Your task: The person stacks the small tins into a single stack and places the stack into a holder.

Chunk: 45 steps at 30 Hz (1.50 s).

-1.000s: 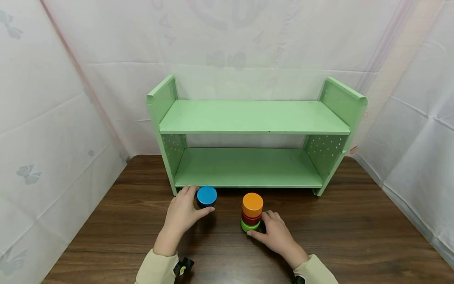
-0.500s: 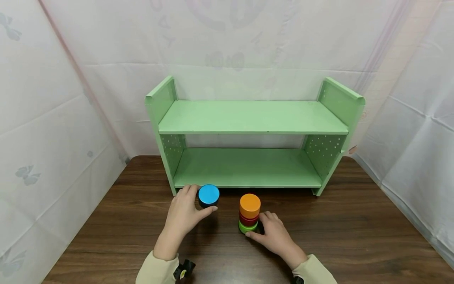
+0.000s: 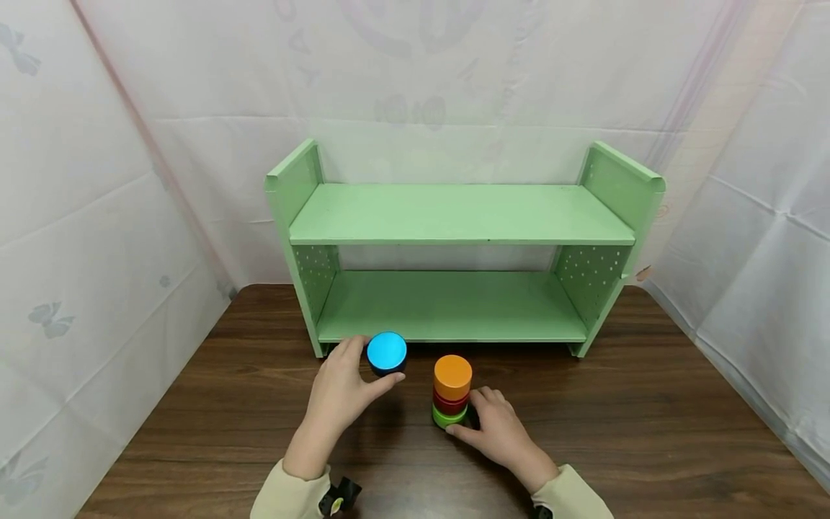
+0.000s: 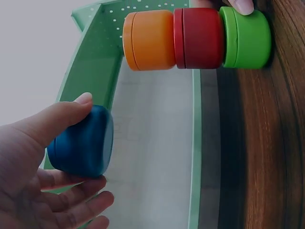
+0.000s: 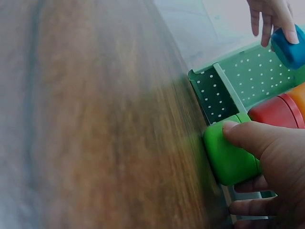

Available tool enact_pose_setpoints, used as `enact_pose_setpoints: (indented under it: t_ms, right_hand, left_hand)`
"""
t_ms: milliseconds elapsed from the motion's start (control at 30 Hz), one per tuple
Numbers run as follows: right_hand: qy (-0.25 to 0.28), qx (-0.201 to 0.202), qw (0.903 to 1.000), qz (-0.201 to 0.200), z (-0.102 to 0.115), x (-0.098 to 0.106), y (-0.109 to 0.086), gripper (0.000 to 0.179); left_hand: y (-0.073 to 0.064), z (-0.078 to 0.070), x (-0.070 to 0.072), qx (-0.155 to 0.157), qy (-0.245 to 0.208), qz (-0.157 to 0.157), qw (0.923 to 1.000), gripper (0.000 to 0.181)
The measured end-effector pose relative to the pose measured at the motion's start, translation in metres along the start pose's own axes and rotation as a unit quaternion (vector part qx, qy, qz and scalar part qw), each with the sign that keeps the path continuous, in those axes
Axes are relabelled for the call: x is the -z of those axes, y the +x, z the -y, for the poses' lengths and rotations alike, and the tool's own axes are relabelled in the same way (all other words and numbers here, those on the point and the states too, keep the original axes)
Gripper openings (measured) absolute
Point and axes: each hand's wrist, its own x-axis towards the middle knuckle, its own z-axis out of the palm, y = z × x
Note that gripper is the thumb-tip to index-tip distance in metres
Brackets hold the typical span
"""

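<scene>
Between thumb and fingers, my left hand [image 3: 344, 386] grips a small round blue canister [image 3: 387, 352] with a flat lid. It is held up off the table, to the left of a stack. That stack has an orange canister [image 3: 452, 376] on top, a red canister [image 4: 200, 38] in the middle and a green canister [image 4: 248, 38] at the bottom, standing upright on the table. My right hand [image 3: 496, 432] holds the green canister from the right, its thumb on the near side, as the right wrist view shows. In the left wrist view the blue canister is tilted and level with the orange one.
Behind the hands a light green two-tier shelf [image 3: 454, 213] with perforated side panels stands on the dark wooden table [image 3: 648, 418]. White patterned cloth [image 3: 162, 202] hangs at the back and both sides.
My left hand has lifted the blue canister a little and brought it to the right, nearer the stack. The stack and my right hand have shifted slightly left.
</scene>
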Motion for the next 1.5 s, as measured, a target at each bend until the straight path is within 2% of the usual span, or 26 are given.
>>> enact_pose_setpoints:
  t_ms: [233, 567, 900, 1100, 1333, 1500]
  right_hand:
    - [-0.001, 0.008, 1.0000, 0.002, 0.001, -0.001, 0.000, 0.052]
    - [-0.005, 0.007, 1.0000, 0.004, 0.000, -0.002, 0.000, 0.052]
    - [-0.002, 0.010, 0.9999, 0.009, 0.000, -0.001, 0.000, 0.051]
    - [0.000, 0.011, 0.9999, 0.005, 0.000, -0.001, 0.000, 0.051]
    - [-0.004, 0.010, 0.9999, 0.003, -0.002, -0.003, -0.002, 0.052]
    - [-0.004, 0.013, 0.9999, -0.001, -0.002, -0.004, 0.000, 0.051]
  left_hand:
    - [-0.001, -0.004, -0.001, -0.012, -0.018, -0.017, 0.9996, 0.058]
    - [0.000, -0.011, -0.003, -0.003, -0.051, 0.000, 0.9987, 0.059]
    - [0.001, -0.017, -0.008, -0.007, -0.077, -0.003, 0.9970, 0.061]
    - [0.002, -0.019, -0.009, -0.020, -0.083, -0.003, 0.9963, 0.058]
    - [0.003, -0.021, -0.010, -0.011, -0.087, 0.006, 0.9961, 0.059]
    - [0.004, -0.021, -0.013, -0.026, -0.089, 0.015, 0.9956, 0.057]
